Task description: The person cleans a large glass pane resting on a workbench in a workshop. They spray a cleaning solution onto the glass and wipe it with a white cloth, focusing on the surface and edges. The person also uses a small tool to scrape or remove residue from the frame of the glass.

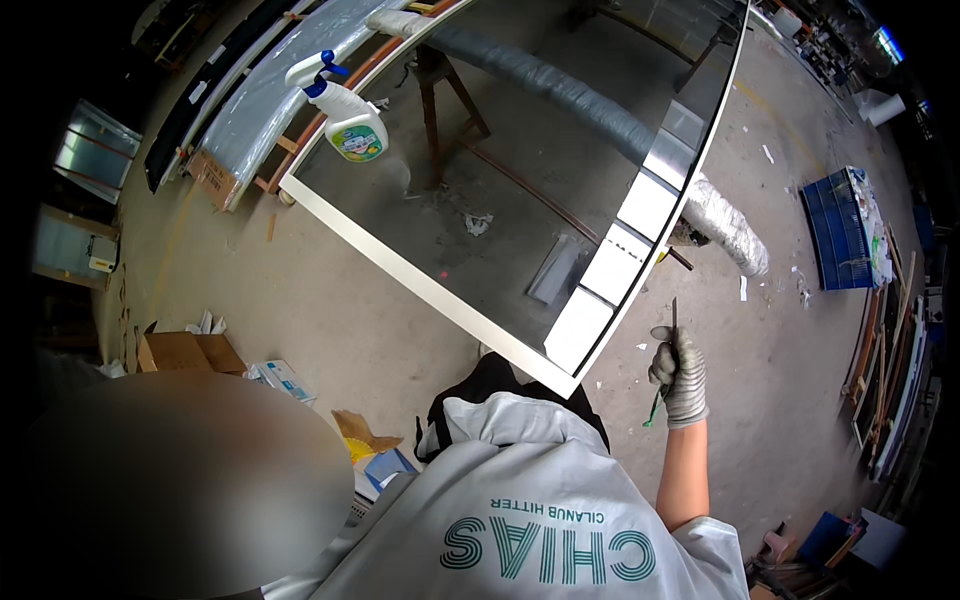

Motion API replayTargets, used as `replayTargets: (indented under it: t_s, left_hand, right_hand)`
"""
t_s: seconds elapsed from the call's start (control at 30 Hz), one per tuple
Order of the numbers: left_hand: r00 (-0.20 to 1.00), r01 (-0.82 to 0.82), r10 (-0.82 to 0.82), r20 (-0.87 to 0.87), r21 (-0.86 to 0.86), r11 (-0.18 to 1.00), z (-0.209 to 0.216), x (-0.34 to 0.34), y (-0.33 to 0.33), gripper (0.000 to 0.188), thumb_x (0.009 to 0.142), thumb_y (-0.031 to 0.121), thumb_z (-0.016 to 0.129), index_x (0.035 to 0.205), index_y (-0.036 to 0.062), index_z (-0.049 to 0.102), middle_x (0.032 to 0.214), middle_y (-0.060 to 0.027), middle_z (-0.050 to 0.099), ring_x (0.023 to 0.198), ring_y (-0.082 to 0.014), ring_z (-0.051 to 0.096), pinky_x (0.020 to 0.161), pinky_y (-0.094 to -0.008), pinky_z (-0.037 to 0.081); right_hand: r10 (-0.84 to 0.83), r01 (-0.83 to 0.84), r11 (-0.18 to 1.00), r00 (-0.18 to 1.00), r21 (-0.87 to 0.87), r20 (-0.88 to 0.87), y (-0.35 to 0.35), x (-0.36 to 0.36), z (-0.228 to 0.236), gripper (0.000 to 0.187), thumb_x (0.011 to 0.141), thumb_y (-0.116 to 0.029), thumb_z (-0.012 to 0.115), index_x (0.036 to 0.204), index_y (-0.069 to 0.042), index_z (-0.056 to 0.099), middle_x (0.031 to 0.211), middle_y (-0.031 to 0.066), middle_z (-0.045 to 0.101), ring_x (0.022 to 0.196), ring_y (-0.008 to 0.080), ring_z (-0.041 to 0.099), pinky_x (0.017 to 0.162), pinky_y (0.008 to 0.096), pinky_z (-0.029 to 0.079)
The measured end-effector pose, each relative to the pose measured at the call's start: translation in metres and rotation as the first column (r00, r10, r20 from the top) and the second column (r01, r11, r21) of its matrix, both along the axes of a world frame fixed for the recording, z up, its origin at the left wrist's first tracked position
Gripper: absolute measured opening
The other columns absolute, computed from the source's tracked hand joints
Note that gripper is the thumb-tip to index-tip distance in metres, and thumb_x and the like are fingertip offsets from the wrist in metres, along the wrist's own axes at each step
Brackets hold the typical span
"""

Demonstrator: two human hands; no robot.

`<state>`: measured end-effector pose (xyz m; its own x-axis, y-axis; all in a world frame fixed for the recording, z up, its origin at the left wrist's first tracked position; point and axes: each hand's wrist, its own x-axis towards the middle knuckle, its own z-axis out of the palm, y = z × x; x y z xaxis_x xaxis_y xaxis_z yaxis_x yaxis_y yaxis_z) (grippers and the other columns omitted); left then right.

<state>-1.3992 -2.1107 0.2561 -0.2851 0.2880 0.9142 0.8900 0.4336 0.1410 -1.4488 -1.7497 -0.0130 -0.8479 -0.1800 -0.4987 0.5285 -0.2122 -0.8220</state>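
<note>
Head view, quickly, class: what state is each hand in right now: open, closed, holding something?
Left hand: not in view, so cannot be told.
Right hand: gloved, closed, holding a thin dark tool.

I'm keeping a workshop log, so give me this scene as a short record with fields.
Right hand: grey-gloved, fingers around a thin dark-bladed tool with a green end
Left hand: not in view
Glass panel: pale-bordered, one corner pointing toward the person
Spray bottle: white with blue trigger head, on the panel near its left edge
Beneath panel: silver-wrapped tube, extending past the right edge
Floor, right: blue crate
Floor, left: cardboard box
</note>
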Motion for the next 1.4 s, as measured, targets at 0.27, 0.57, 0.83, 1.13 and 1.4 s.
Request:
replayTargets:
  t_s: [0.27,0.57,0.83,1.13,1.4]
  left_hand:
    - [-0.033,-0.961,0.354,0.935,-0.126,0.244,-0.246,-0.026,-0.122,0.092,0.072,0.049,0.076,0.135,-0.0062,0.039,0.13,-0.0218,0.048,0.118,-0.0287,0.05,0.1,-0.0363,0.039]
    - [-0.554,-0.832,0.17,0.815,-0.552,-0.06,-0.369,-0.067,-0.066,0.092,0.081,0.054,0.061,0.135,-0.0148,0.032,0.133,-0.0307,0.046,0.125,-0.0389,0.045,0.107,-0.037,0.035]
    - [-0.683,-0.727,0.216,0.698,-0.678,-0.109,-0.36,-0.079,-0.061,0.078,0.09,0.05,0.048,0.133,-0.0141,0.036,0.128,-0.0309,0.05,0.121,-0.0391,0.049,0.101,-0.0393,0.041]
    - [-0.685,-0.727,0.192,0.702,-0.678,-0.114,-0.352,-0.096,-0.089,0.065,0.09,0.045,0.05,0.123,-0.0103,0.045,0.112,-0.028,0.06,0.106,-0.0394,0.06,0.091,-0.0433,0.048]
    - [-0.635,-0.772,0.193,0.748,-0.624,-0.123,-0.356,-0.09,-0.089,0.056,0.09,0.044,0.051,0.113,-0.0065,0.049,0.102,-0.0258,0.064,0.097,-0.0377,0.064,0.083,-0.0439,0.05]
  right_hand:
    - [0.44,-0.379,0.865,0.888,0.329,-0.133,-0.047,-0.051,-0.011,0.018,0.09,-0.017,0.062,0.085,0.0,0.065,0.073,0.0006,0.06,0.068,0.0076,0.052,0.063,0.0234,0.044]
    - [0.946,-0.347,0.312,0.033,0.884,-0.321,-0.146,-0.085,-0.049,0.028,0.086,-0.016,0.059,0.113,-0.01,0.06,0.074,0.0098,0.062,0.064,0.0279,0.061,0.059,0.0366,0.049]
    - [0.925,-0.321,0.323,-0.093,0.891,-0.368,-0.212,-0.096,-0.075,0.03,0.085,-0.02,0.057,0.114,-0.011,0.061,0.088,0.0105,0.065,0.077,0.0281,0.063,0.071,0.0394,0.05]
    - [0.962,-0.23,0.164,-0.179,0.959,-0.207,-0.26,-0.092,-0.063,0.034,0.087,-0.015,0.046,0.119,-0.011,0.058,0.096,0.0086,0.066,0.09,0.0241,0.064,0.08,0.0383,0.048]
    - [0.95,-0.161,-0.052,-0.311,0.986,0.0,-0.241,-0.088,-0.041,0.034,0.086,-0.014,0.049,0.118,-0.008,0.057,0.095,0.0087,0.067,0.088,0.0243,0.066,0.077,0.0374,0.05]
